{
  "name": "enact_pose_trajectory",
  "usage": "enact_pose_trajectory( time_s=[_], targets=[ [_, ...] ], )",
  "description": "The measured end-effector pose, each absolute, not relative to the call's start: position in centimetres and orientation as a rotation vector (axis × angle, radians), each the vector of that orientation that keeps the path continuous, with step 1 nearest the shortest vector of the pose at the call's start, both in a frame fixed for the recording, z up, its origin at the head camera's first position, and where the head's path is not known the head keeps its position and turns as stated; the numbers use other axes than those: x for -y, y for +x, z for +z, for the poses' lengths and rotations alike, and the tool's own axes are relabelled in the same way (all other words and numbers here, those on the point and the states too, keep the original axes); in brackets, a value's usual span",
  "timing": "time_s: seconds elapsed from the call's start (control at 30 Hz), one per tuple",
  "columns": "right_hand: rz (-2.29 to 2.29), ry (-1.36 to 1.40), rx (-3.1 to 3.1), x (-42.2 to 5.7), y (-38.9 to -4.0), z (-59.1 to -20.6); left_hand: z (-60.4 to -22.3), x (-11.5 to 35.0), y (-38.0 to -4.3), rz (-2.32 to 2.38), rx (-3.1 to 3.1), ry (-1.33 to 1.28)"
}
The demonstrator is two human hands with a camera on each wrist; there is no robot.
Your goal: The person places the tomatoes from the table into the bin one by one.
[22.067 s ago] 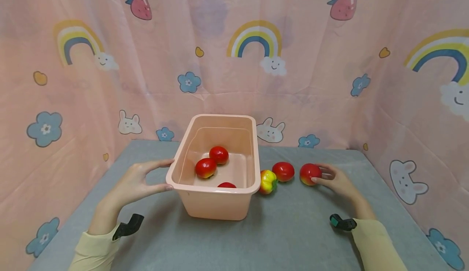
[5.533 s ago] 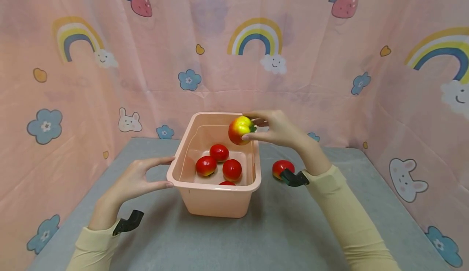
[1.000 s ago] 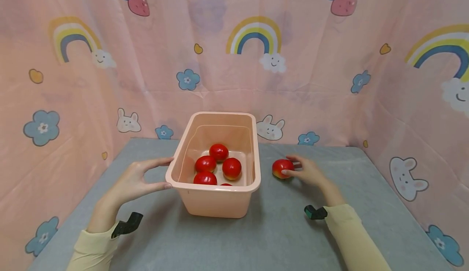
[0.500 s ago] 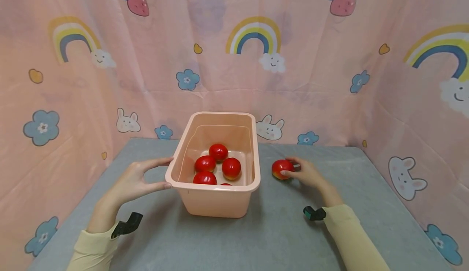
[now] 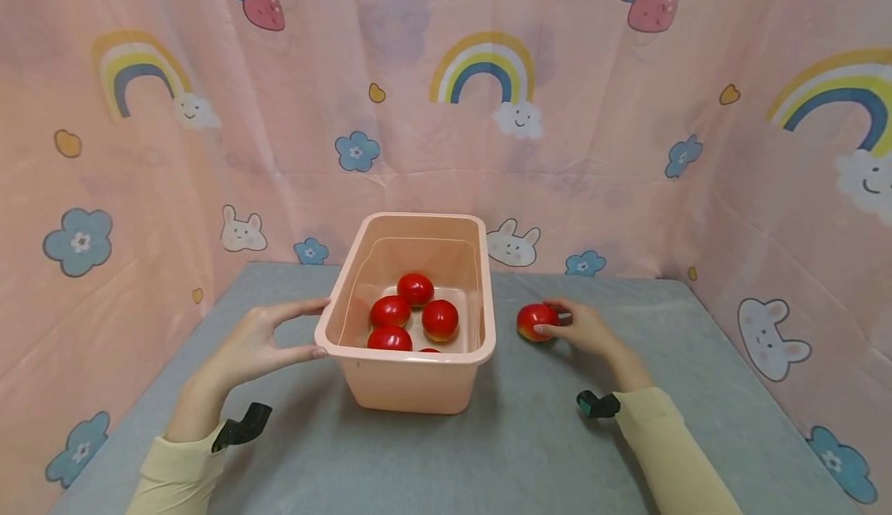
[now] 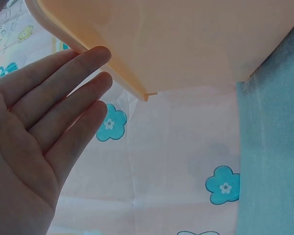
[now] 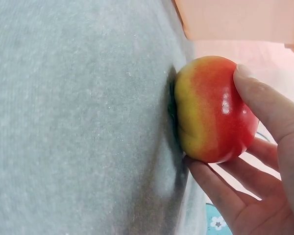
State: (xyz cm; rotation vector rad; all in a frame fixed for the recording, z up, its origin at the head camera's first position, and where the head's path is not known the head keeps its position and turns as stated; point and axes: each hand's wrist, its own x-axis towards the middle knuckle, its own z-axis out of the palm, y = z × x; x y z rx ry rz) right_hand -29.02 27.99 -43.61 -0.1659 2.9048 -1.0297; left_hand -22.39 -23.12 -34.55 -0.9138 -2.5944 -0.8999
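Observation:
On the table, right of the bin, sits a glossy red tomato (image 5: 535,322). My right hand (image 5: 584,333) pinches it between thumb and fingers. In the right wrist view the tomato (image 7: 213,110) shades to yellow near its green calyx, which faces down against the cloth. My left hand (image 5: 261,345) touches the left rim of the pink plastic bin (image 5: 411,383) with thumb and forefinger spread apart. The left wrist view shows that hand's straight fingers (image 6: 63,98) at the rim. Several red tomatoes (image 5: 440,321) lie inside the bin; its front wall partly hides the nearest ones.
A grey-blue cloth (image 5: 543,437) covers the table. Pink curtains (image 5: 592,151) printed with rainbows, flowers and rabbits close off the back and both sides. The bin stands left of the table's middle, its rim well above the cloth.
Earlier, three tomatoes were beside the bin; two now lie inside, the yellow-sided one carried over by my right hand. That hand then returned to the last one. Almost nothing moved this past second.

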Motion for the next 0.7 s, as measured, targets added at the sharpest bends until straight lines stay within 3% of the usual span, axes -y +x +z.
enact_pose_trajectory(
  time_s=[0.7],
  targets=[
    [-1.091,-0.211,-2.902,-28.36,-29.03,-43.45,-34.36,22.99,-22.21,-0.922,2.608,-0.899]
  ],
)
